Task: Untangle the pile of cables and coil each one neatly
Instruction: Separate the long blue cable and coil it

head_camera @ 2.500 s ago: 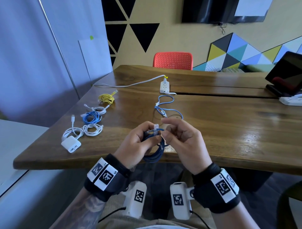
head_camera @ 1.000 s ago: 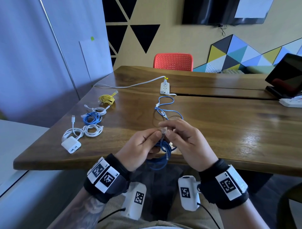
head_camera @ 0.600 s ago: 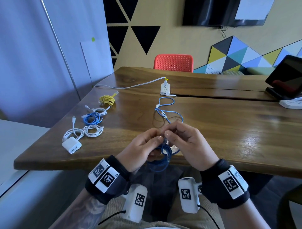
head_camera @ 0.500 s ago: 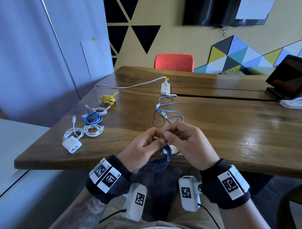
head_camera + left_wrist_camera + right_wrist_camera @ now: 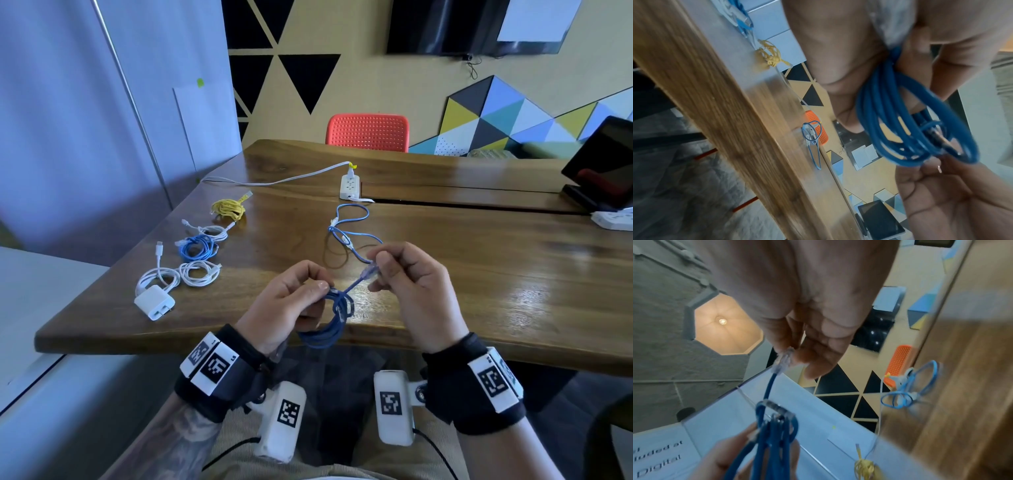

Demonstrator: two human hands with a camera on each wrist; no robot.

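Head view: left hand (image 5: 287, 301) fingers curl round the dark blue cable coil (image 5: 330, 322); right hand (image 5: 411, 284) fingers pinch its clear plug (image 5: 370, 273); coil's underside hidden.

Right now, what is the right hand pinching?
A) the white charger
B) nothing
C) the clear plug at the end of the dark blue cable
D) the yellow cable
C: the right hand pinches the clear plug of the dark blue cable, while the left hand holds the coil over the table edge.
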